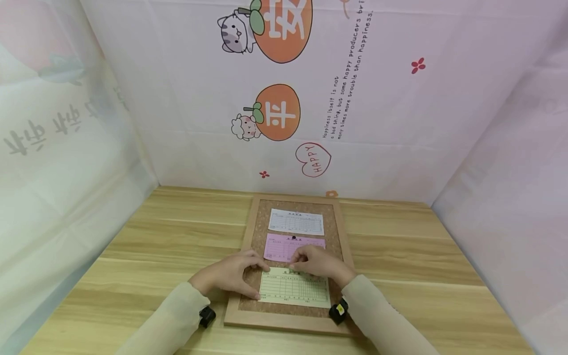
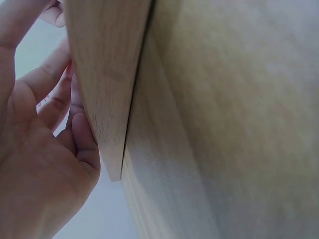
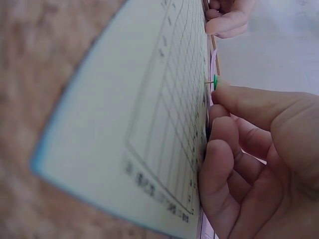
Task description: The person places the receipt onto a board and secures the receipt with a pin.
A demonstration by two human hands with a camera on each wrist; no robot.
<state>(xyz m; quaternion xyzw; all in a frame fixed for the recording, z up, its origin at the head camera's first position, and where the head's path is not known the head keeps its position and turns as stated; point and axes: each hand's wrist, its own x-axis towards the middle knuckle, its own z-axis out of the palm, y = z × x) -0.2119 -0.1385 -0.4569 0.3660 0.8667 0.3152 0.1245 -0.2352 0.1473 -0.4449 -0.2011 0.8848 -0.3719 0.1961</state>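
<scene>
A pale yellow printed slip [image 1: 293,291] lies on the lower part of a wood-framed cork board [image 1: 284,309]. My left hand [image 1: 230,274] has its thumb and index fingertip on the slip's left edge; its other fingers are beside the frame [image 2: 107,74] in the left wrist view. Over the slip's top edge, my right hand [image 1: 317,261] pinches a green thumbtack [image 3: 215,81] between thumb and finger. The tack's thin metal point faces the paper, right at its surface. In the right wrist view, the slip's near corner [image 3: 55,154] stands up off the cork.
Above the yellow slip are a pink slip [image 1: 276,248], with a black tack [image 1: 294,237] at its top edge, and a white slip [image 1: 296,223]. The board lies on a wood-grain table [image 1: 177,236]. Printed cloth [image 1: 377,162] hangs behind and at both sides.
</scene>
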